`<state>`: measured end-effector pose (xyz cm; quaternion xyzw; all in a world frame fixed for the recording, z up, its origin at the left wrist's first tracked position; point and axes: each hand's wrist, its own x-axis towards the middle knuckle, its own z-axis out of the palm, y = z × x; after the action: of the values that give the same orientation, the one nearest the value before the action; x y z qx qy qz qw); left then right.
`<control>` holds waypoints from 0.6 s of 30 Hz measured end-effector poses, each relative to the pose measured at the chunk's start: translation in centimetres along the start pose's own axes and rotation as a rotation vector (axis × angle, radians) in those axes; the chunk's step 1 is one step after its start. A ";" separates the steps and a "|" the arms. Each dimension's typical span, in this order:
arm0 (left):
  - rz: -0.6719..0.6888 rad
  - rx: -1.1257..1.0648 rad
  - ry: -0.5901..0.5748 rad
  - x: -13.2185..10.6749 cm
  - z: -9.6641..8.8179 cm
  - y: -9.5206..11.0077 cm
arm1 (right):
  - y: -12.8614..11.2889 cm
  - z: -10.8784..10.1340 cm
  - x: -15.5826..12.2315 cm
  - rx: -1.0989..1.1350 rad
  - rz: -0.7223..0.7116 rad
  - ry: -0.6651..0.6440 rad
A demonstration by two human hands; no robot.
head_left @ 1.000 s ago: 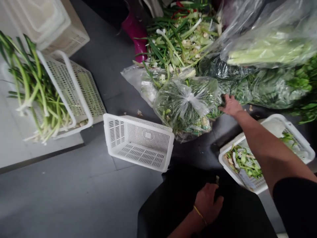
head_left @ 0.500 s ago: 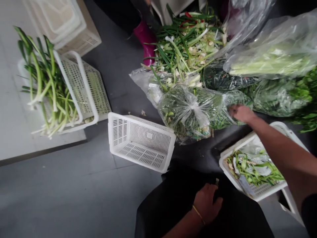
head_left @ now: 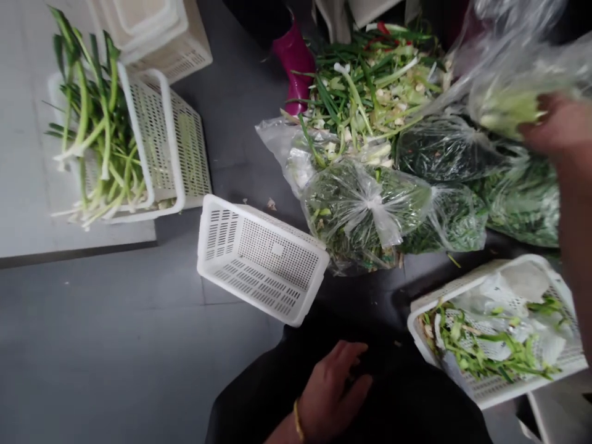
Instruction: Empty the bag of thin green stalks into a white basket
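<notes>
My right hand, slightly blurred, reaches to the upper right. Its thumb and fingers close on a clear plastic bag of pale green stalks. Below that hand lie other clear bags of leafy greens. My left hand, a yellow bangle at its wrist, hovers over my dark-clothed lap, fingers stretched out and thumb apart, with nothing seen in it. In front of my lap a white perforated basket shows a bare inside. A knotted clear bag of greens is just beyond it.
A white basket at right holds green trimmings and plastic. Spring onions overhang a handled basket at left. Loose onions and scraps are heaped beside another person's pink boot. Grey tiled floor spreads at lower left.
My right hand has gone from the lower bags of greens up and right to the bag of stalks, which has shifted right. My left hand has moved left and down. The view has shifted.
</notes>
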<state>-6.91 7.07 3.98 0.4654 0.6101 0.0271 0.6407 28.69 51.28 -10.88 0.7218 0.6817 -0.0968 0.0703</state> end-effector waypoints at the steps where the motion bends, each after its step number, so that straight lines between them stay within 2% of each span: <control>1: 0.013 0.021 0.020 -0.1 -0.7 0.2 | -0.9 0.2 -0.2 0.009 -0.055 -0.018; 3: 0.020 0.079 0.083 -0.4 -2.0 0.4 | -3.3 1.7 -0.8 0.001 -0.180 -0.116; 4: 0.021 0.112 0.124 -0.7 -2.5 0.4 | -4.5 2.8 -1.1 -0.004 -0.199 -0.147; 8: 0.019 0.214 0.273 -2.2 -3.5 0.0 | -7.5 7.1 -1.5 -0.041 -0.132 -0.216; 12: 0.007 0.268 0.315 -3.6 -2.2 -0.5 | -7.4 9.8 -2.5 -0.122 -0.084 -0.316; 14: -0.002 0.302 0.290 -3.8 -1.2 -0.6 | -6.6 10.4 -4.2 -0.134 -0.147 -0.349; 18: -0.019 0.409 0.202 -3.6 0.4 -0.8 | -4.8 10.4 -8.6 -0.057 -0.318 -0.315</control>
<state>-7.93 4.25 6.13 0.5746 0.6683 -0.0568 0.4690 22.99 40.83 -18.76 0.5790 0.7700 -0.1986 0.1801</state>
